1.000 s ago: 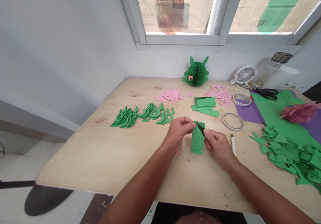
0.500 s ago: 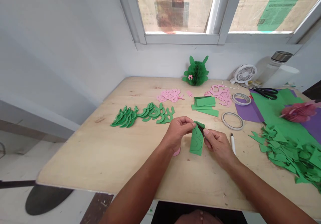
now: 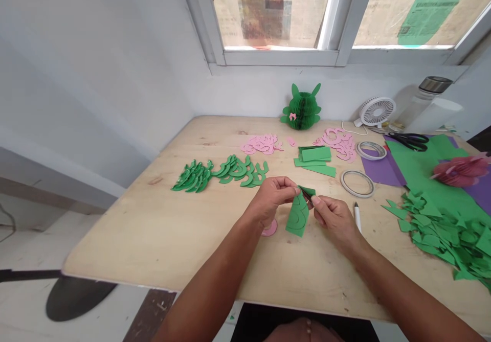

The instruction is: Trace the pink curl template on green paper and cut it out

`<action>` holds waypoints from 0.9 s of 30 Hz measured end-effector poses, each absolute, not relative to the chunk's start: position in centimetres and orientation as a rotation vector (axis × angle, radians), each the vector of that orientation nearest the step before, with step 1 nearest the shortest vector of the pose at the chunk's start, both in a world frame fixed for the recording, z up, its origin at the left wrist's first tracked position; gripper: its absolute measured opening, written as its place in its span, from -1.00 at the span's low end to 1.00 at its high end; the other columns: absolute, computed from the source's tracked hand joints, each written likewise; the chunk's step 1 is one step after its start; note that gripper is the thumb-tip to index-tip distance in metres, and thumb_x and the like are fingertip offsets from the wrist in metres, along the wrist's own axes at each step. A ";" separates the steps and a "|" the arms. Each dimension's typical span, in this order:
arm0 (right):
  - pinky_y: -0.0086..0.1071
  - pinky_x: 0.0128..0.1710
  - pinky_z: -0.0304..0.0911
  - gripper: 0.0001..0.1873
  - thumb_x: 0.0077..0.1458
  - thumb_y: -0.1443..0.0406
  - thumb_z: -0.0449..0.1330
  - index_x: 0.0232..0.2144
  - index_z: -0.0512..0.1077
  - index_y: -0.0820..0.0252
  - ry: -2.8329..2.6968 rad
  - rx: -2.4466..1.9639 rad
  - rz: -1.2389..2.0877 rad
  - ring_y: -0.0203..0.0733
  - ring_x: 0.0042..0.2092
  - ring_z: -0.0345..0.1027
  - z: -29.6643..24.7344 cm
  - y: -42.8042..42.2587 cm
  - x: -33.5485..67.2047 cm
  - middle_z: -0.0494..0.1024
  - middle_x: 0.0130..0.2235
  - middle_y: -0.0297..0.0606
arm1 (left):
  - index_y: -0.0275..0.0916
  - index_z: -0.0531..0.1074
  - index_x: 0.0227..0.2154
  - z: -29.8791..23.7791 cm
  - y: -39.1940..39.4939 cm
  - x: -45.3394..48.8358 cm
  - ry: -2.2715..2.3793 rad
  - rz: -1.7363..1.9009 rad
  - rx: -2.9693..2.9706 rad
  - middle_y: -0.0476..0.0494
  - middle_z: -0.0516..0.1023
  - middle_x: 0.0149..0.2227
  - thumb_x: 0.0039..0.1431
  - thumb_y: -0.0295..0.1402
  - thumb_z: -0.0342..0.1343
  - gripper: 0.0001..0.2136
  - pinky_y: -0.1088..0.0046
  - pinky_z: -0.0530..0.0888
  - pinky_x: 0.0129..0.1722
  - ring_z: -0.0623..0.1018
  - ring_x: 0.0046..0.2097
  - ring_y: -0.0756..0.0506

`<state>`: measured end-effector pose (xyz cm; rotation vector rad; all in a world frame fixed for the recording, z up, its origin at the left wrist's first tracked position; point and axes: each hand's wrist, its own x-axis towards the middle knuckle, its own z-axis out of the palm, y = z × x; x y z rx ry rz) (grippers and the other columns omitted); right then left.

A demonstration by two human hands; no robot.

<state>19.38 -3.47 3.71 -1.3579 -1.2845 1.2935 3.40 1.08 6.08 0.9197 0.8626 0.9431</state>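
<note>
My left hand (image 3: pixel 276 198) pinches the top of a green paper strip (image 3: pixel 297 217) that hangs down, tilted, with curved outlines drawn on it. My right hand (image 3: pixel 333 214) is closed round a pair of scissors (image 3: pixel 308 195); only their dark blades show, at the strip's upper edge, and the handles are hidden in the fingers. Under my left wrist lies a pink paper piece (image 3: pixel 270 228), partly covered. Beyond the hands rests a stack of green paper strips (image 3: pixel 315 155). A white pen (image 3: pixel 357 216) lies beside my right hand.
Cut green curved pieces (image 3: pixel 240 171) and pink cutouts (image 3: pixel 262 144) lie left and behind. Tape rolls (image 3: pixel 357 184), black-handled scissors (image 3: pixel 408 140) and green scraps (image 3: pixel 437 234) are at right. A green honeycomb paper figure (image 3: pixel 302 111), a small fan (image 3: pixel 378 111) and a bottle (image 3: pixel 422 101) stand at the back.
The lower end of the green strip has swung slightly left. More of the pink piece shows under my left wrist. Both hands keep their holds, and the camera view has shifted slightly.
</note>
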 end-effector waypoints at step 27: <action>-0.42 -0.59 -0.27 -0.52 0.09 -0.02 0.07 -0.48 0.44 0.29 -1.439 -1.425 1.160 -0.39 -0.58 -0.20 3.5 -3.3 20.0 -0.03 -0.64 -0.48 | -0.31 0.40 -0.62 6.2 1.2 2.9 0.848 0.887 0.970 -0.06 0.48 -0.56 -0.23 -0.41 0.24 -0.88 0.37 0.42 -0.29 0.50 -0.44 -0.04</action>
